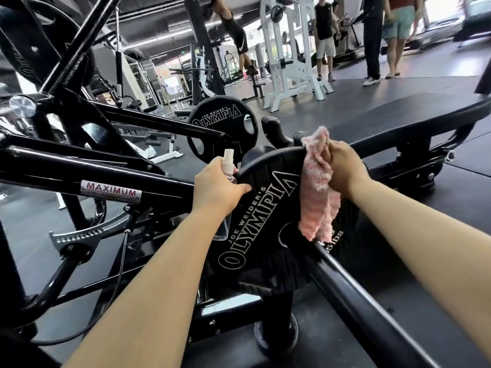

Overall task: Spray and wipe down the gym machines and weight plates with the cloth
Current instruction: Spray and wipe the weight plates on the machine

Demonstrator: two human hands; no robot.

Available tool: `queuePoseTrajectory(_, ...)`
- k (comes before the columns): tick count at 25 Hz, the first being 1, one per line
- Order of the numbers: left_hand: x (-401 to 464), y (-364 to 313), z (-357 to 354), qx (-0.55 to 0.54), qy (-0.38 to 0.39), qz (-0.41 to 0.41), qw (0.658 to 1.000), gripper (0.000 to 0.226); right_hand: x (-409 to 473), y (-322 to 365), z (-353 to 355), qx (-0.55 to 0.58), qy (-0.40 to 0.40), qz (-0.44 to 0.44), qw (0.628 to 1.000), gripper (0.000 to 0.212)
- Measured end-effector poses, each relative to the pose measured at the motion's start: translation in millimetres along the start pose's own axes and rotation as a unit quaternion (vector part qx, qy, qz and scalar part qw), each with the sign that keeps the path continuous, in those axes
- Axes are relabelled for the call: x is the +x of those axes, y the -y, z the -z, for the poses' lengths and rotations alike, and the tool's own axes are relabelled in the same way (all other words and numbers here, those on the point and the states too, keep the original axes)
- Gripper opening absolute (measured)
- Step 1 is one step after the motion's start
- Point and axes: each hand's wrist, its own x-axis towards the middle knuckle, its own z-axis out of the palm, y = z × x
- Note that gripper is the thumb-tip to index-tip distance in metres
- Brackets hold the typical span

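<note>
A black Olympia weight plate (265, 224) stands on edge on a black machine's peg in the middle of the view. My right hand (342, 168) presses a pink and white fluffy cloth (317, 187) against the plate's upper right rim, and the cloth hangs down over the plate's face. My left hand (218, 187) grips a small clear spray bottle (228, 166) with a white nozzle, its fingers also resting on the plate's upper left rim. A second Olympia plate (223, 128) stands behind it.
The black machine frame (79, 166) with a "MAXIMUM" label fills the left. A thick black bar (366, 301) runs to the lower right. A black padded platform (398, 115) lies beyond. A white rack (289, 57) and several people (372, 35) stand at the back.
</note>
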Motion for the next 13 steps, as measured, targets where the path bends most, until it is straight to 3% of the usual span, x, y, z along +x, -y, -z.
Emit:
queuePoseTrajectory(2,0.5,0.2,0.2,0.003,-0.002,-0.001,1.0,0.035,8.7,-1.3,4.8,0.003,0.068,-0.098,0.993,0.032)
queuePoseTrajectory(4,0.6,1.3,-0.1,0.009,-0.003,0.001,1.0,0.035,22.5,29.4,16.3,0.043,0.109,-0.118,0.986,0.036)
queuePoseTrajectory(6,0.8,4.6,-0.4,0.0,-0.002,0.004,1.0,0.035,31.0,74.5,26.6,0.047,0.12,-0.05,0.99,0.042)
queuePoseTrajectory(9,-0.5,11.4,2.6,-0.033,0.005,0.015,0.999,0.035,24.6,123.4,24.5,-0.058,0.1,0.109,0.987,0.041)
queuePoseTrajectory(13,-8.8,20.9,5.1,-0.062,0.001,0.038,0.997,0.034,18.4,116.1,20.3,-0.09,0.048,0.15,0.983,0.047)
